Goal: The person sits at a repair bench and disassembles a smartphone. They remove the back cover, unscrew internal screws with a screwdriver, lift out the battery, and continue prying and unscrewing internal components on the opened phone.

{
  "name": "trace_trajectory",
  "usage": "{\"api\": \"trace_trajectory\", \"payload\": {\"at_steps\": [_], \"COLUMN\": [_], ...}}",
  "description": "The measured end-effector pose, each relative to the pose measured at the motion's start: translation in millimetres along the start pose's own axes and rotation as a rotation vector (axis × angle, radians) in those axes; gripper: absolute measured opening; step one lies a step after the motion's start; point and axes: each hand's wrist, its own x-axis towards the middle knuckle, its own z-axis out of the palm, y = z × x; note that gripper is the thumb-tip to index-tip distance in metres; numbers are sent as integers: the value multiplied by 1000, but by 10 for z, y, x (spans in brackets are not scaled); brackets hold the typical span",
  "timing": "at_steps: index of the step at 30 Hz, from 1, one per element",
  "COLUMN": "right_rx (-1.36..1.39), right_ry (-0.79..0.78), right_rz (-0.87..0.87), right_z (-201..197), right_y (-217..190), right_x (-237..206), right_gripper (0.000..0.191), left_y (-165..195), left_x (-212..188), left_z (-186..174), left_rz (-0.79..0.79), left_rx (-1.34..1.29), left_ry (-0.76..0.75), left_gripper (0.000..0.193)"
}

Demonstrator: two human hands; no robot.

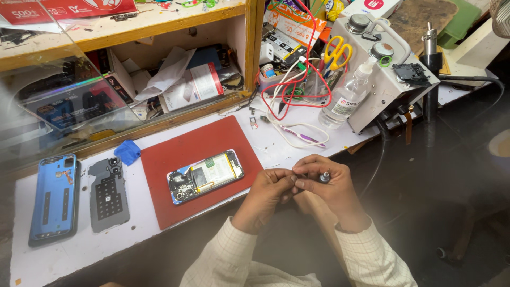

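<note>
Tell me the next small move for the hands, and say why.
Probably bring the screwdriver in the right hand over to the open phone on the red mat. Both hands, the left hand included, meet at its tip off the mat, and the phone lies untouched.

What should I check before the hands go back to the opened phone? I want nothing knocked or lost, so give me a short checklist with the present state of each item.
1. Opened phone lies flat on the red mat: ok.
2. Both hands free: not ok; the right hand has a grip on a small metal-tipped tool, and the left hand pinches at it.
3. Tool tip seated: cannot tell, fingers hide it.
4. Blue back cover and grey inner plate set aside, off the mat: ok.
5. Red wires and spray bottle away from the phone: ok.
</note>
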Motion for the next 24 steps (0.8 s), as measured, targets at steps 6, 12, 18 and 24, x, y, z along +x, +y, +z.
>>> {"api": "trace_trajectory", "payload": {"at_steps": [6,12,18,24], "right_rx": [-257,-128,557,758], "right_ry": [-68,-20,-92,-100], "right_rz": [-50,-156,-48,52], "right_z": [-73,-96,-144,-230], "right_y": [-57,121,397,602], "right_x": [15,18,80,76], "right_gripper": [27,25,26,28], "left_y": [3,-26,-13,56], "left_x": [10,3,7,-41], "left_z": [70,138,172,213], "left_rz": [-27,11,-23,-18], "left_rx": [137,20,-191,-226], "left_ry": [98,136,87,55], "left_gripper": [13,13,14,16]}}
